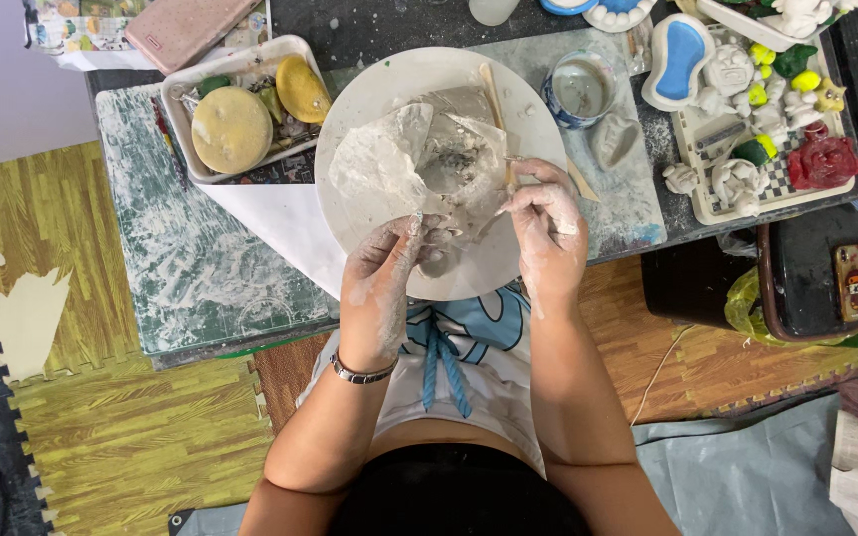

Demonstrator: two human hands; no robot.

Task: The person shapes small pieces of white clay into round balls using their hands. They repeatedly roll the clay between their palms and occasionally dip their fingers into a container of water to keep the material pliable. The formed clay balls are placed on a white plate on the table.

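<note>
A round white board (369, 94) lies on the low table's edge, carrying a sheet of thin clear plastic (379, 164) and a lump of grey clay (454, 164). My left hand (384, 288), coated in pale clay, pinches a small grey clay piece (436, 248) at the board's near edge. My right hand (545, 228), also clay-smeared, has its fingers closed on a thin wooden tool (494, 99) that reaches across the board toward the far side. A bracelet sits on my left wrist.
A white tray (181, 89) with yellow sponges stands to the left on a green cutting mat (191, 258). A cup of cloudy water (580, 89) and a grey clay lump (613, 139) lie right of the board. Painted figurines fill a checkered tray (692, 194) at far right.
</note>
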